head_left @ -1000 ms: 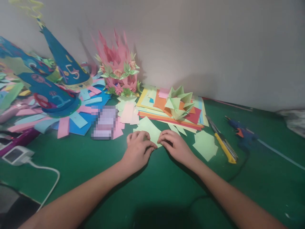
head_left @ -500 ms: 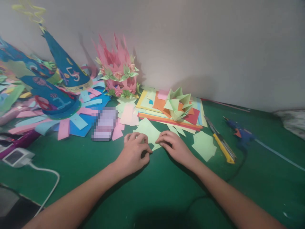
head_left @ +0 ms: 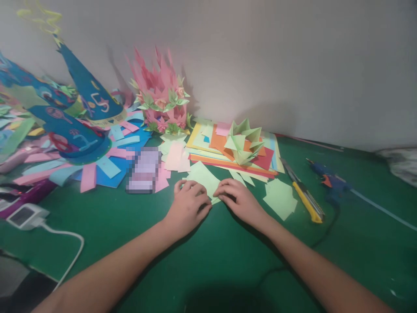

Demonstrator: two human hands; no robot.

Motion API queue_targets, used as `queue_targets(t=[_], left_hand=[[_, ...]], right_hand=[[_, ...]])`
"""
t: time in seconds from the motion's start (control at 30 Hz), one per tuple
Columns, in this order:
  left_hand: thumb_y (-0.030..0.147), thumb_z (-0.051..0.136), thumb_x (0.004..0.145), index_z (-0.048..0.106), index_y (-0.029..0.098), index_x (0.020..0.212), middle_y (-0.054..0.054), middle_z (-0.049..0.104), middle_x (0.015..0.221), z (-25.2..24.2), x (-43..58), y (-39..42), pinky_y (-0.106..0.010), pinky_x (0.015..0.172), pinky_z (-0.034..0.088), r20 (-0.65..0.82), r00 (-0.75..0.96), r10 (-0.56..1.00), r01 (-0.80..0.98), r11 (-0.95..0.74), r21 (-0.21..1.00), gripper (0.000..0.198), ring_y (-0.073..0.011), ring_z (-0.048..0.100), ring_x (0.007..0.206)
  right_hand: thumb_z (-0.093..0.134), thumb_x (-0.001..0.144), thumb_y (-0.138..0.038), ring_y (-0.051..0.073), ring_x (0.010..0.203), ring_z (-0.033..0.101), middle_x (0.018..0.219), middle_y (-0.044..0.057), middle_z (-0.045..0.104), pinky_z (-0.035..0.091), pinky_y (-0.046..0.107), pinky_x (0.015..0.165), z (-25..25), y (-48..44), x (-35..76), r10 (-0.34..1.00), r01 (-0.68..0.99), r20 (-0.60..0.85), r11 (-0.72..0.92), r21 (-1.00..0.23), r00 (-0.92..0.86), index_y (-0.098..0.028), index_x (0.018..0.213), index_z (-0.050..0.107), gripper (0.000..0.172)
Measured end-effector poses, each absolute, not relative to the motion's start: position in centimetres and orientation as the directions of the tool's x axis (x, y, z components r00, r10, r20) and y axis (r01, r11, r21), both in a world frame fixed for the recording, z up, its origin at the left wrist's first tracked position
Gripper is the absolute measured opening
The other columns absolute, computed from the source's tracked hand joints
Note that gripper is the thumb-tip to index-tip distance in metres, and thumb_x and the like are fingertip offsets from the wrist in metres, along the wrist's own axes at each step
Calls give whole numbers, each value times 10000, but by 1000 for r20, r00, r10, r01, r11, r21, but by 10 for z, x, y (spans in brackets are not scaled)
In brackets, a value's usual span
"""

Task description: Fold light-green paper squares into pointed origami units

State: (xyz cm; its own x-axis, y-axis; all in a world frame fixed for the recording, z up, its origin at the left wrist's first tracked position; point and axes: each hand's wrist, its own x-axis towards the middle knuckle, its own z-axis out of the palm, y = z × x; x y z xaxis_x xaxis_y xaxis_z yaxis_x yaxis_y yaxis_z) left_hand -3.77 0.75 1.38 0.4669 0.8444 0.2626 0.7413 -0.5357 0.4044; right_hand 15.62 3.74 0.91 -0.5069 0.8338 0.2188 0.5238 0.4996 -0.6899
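My left hand and my right hand rest side by side on a green mat, both with curled fingers pressing on a light green paper piece. The fingertips of both hands meet over the paper's near corner. Most of that corner is hidden under my fingers. Another light green paper piece lies just right of my right hand.
A folded green paper star sits on a stack of coloured sheets. A yellow utility knife and a blue glue gun lie to the right. Blue paper cones, a pink paper flower, paper strips and a white charger fill the left.
My left hand's fingers shifted slightly right along the paper's edge, closing the small gap to my right hand. The view shifted only a little.
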Motion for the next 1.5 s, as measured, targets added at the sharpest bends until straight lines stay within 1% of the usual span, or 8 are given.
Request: queue_targets(t=[0.17, 0.37, 0.53, 0.73, 1.03, 1.1, 1.3, 1.5], left_hand=[[193, 532, 868, 657, 226, 832, -21, 631, 941, 19, -33, 3, -431, 880, 273, 234, 446, 864, 774, -504, 384, 134, -211, 492, 951], [208, 508, 894, 639, 155, 790, -66, 615, 819, 18, -25, 3, -399, 780, 370, 206, 546, 812, 781, -582, 226, 176, -225, 523, 848], [158, 519, 888, 616, 147, 733, -49, 601, 735, 18, -20, 12, -300, 664, 424, 72, 526, 848, 797, -520, 305, 184, -189, 563, 739], [156, 534, 841, 604, 130, 723, -74, 620, 702, 18, -13, 15, -300, 619, 436, 20, 461, 887, 852, -449, 268, 140, -204, 596, 673], [133, 465, 835, 544, 144, 720, -70, 584, 712, 12, -10, 16, -296, 627, 438, 98, 436, 895, 850, -445, 282, 139, -199, 569, 692], [140, 468, 830, 530, 155, 729, -38, 575, 718, 13, -14, 16, -270, 627, 428, 126, 444, 887, 818, -459, 347, 120, -166, 549, 680], [150, 526, 763, 504, 169, 711, 37, 534, 645, 9, -21, 13, -196, 558, 386, 52, 329, 943, 413, -193, 890, 60, -83, 472, 568], [259, 627, 742, 536, 148, 1043, 27, 542, 703, 4, -18, 14, -197, 561, 419, -135, 310, 941, 98, 110, 989, 334, -79, 512, 586]], right_hand=[[490, 861, -93, 191, 876, 558, 900, 54, 609, 451, 360, 787, 7, 35, 157, 805, 532, 271, 562, -633, -528, -210, 853, 655, 202], [453, 919, -161, 202, 910, 535, 958, 58, 659, 421, 384, 818, 3, 37, 165, 668, 487, 336, 728, -483, -664, -227, 976, 652, 217], [462, 939, -226, 193, 911, 544, 986, 52, 670, 412, 371, 804, 4, 39, 170, 612, 481, 320, 779, -402, -723, -235, 1014, 646, 199], [420, 949, -199, 182, 881, 556, 937, 60, 669, 409, 353, 784, 4, 39, 165, 571, 471, 364, 818, -330, -736, -204, 952, 634, 214], [461, 931, -225, 187, 885, 564, 931, 49, 676, 415, 361, 818, 6, 42, 168, 610, 464, 364, 783, -415, -703, -225, 938, 628, 168], [500, 914, -242, 192, 890, 573, 923, 47, 681, 424, 371, 829, 7, 41, 170, 653, 467, 375, 745, -476, -658, -231, 975, 624, 139], [604, 834, -235, 169, 829, 599, 928, 29, 643, 491, 343, 793, 1, 36, 171, 873, 381, 332, 461, -801, -358, -251, 1063, 569, 232], [649, 782, -232, 131, 796, 573, 989, 29, 575, 504, 281, 701, -3, 35, 168, 930, 63, 256, 282, -957, -265, -294, 1206, 404, 494]])
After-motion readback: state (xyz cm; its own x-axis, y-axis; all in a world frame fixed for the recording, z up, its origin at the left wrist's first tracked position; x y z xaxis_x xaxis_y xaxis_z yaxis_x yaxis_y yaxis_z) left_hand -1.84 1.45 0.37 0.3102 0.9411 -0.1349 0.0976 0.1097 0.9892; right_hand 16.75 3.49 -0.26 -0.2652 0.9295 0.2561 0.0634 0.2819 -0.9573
